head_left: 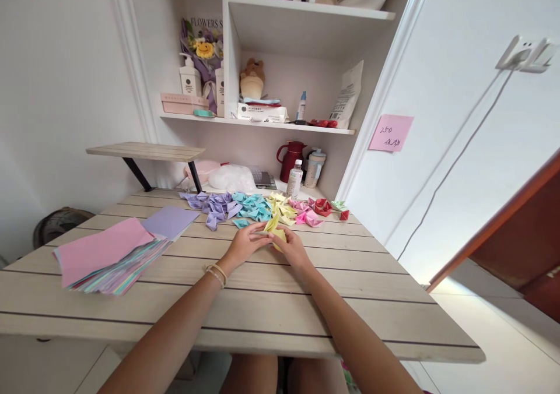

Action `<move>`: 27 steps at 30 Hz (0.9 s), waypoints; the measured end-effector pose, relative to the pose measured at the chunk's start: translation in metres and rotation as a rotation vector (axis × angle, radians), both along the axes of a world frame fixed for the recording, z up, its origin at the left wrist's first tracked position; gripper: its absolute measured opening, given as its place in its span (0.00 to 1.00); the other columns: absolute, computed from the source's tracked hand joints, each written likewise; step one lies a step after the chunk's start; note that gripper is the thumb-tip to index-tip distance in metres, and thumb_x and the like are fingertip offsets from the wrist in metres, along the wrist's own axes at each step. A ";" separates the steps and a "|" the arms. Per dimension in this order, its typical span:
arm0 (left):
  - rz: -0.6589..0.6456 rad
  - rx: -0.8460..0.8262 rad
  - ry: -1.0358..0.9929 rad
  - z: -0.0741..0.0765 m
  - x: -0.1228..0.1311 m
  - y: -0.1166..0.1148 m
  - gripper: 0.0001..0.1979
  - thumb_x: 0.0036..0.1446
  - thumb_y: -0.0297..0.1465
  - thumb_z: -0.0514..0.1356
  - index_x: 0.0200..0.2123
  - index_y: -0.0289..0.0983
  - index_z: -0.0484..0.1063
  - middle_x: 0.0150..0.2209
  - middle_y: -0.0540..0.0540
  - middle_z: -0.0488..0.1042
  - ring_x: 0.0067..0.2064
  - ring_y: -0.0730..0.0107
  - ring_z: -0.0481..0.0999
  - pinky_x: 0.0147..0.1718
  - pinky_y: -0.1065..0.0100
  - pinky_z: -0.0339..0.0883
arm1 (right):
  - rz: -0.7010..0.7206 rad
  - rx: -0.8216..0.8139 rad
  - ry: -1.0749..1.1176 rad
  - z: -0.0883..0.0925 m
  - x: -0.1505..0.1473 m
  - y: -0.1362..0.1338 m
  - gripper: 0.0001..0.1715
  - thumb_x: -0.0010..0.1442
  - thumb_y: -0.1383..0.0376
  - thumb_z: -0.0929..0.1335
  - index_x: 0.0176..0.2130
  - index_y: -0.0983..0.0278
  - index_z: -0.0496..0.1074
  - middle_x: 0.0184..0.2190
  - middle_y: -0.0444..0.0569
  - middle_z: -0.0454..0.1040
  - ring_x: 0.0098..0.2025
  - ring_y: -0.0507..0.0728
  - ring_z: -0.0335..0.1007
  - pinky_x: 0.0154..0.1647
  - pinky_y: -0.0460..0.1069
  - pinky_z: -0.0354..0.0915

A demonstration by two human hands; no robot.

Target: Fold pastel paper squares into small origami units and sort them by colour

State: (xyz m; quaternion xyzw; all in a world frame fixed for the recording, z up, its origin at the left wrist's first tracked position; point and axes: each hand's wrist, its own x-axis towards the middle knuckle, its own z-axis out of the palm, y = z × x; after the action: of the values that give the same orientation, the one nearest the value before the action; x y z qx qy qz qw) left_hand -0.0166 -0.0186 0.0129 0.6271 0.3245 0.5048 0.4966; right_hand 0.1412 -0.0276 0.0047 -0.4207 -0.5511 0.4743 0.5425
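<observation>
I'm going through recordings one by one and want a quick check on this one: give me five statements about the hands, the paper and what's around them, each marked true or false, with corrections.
1. The left hand and the right hand both hold yellow paper. True.
2. Both wrists are bare. False: bracelets circle the left wrist.
3. The stack of coloured sheets lies to the left of both hands. True.
4. A green handwritten note is in view. False: it is a pink note.
5. The purple folded pieces lie mainly left of the teal folded pieces. True.
</observation>
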 end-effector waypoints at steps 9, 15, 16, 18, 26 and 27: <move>0.059 -0.112 -0.044 -0.007 -0.003 0.008 0.23 0.47 0.38 0.63 0.46 0.35 0.71 0.44 0.38 0.74 0.42 0.59 0.76 0.37 0.62 0.72 | 0.065 -0.042 0.011 0.009 0.000 -0.008 0.25 0.47 0.50 0.68 0.42 0.63 0.73 0.39 0.49 0.74 0.42 0.61 0.68 0.34 0.51 0.68; 0.051 0.024 0.084 -0.005 -0.001 0.003 0.19 0.46 0.39 0.62 0.41 0.35 0.74 0.46 0.40 0.74 0.45 0.57 0.74 0.42 0.60 0.71 | -0.016 -0.036 -0.087 0.003 0.002 -0.005 0.23 0.46 0.52 0.69 0.34 0.67 0.75 0.27 0.48 0.75 0.30 0.56 0.69 0.29 0.47 0.66; 0.047 0.042 0.100 -0.004 0.000 0.002 0.20 0.46 0.38 0.62 0.42 0.35 0.74 0.45 0.40 0.74 0.45 0.57 0.74 0.43 0.59 0.70 | -0.054 -0.018 -0.125 0.002 0.003 -0.004 0.22 0.46 0.52 0.68 0.31 0.68 0.75 0.24 0.47 0.74 0.28 0.55 0.69 0.28 0.47 0.65; 0.055 0.064 0.124 -0.003 0.001 0.001 0.20 0.46 0.37 0.63 0.43 0.34 0.74 0.46 0.40 0.74 0.44 0.58 0.74 0.44 0.60 0.69 | -0.126 0.003 -0.166 -0.001 0.005 -0.002 0.20 0.46 0.53 0.68 0.26 0.68 0.75 0.21 0.46 0.73 0.27 0.55 0.69 0.27 0.47 0.65; -0.007 0.024 0.108 -0.005 0.003 -0.002 0.27 0.42 0.34 0.66 0.48 0.33 0.68 0.47 0.36 0.72 0.42 0.59 0.76 0.42 0.60 0.70 | -0.107 -0.104 0.015 0.003 0.003 -0.004 0.14 0.39 0.58 0.73 0.23 0.66 0.71 0.20 0.45 0.73 0.25 0.55 0.70 0.26 0.47 0.67; -0.041 0.021 0.105 -0.005 0.004 -0.003 0.28 0.42 0.34 0.66 0.49 0.33 0.68 0.46 0.36 0.73 0.42 0.59 0.76 0.41 0.60 0.70 | -0.097 -0.100 0.022 0.004 0.002 -0.005 0.14 0.38 0.58 0.73 0.23 0.66 0.71 0.19 0.45 0.73 0.25 0.55 0.70 0.26 0.47 0.67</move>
State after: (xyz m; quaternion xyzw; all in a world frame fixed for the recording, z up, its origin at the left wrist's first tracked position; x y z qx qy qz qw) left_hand -0.0129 -0.0217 0.0078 0.6645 0.3318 0.4641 0.4827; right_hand 0.1431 -0.0328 0.0087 -0.4681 -0.4999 0.4791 0.5491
